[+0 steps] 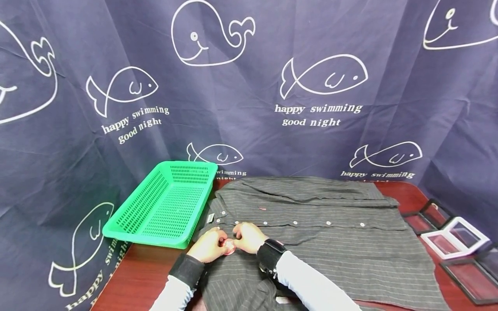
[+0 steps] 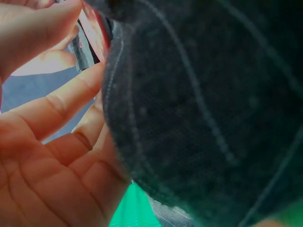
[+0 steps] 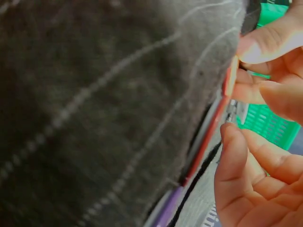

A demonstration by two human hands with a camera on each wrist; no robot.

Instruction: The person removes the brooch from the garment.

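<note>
A dark grey pinstriped shirt (image 1: 342, 246) lies spread out with its row of white buttons running across it. Near its collar end is a round red-and-white badge (image 1: 228, 247); the right wrist view shows the badge's thin red edge (image 3: 208, 139) against the cloth. My left hand (image 1: 212, 245) pinches the badge from the left. From the other side my right hand (image 1: 249, 236) curls its thumb and fingers at the badge's edge. Silvery metal (image 3: 232, 111) shows behind the badge near the right fingertips, but their exact contact is partly hidden.
A green plastic basket (image 1: 190, 239) stands at the left on the reddish-brown table (image 1: 132, 272). Several small frames lie at the right edge, including a white one (image 1: 455, 237) and a black one (image 1: 472, 278). A dark blue printed curtain (image 1: 249, 108) hangs behind.
</note>
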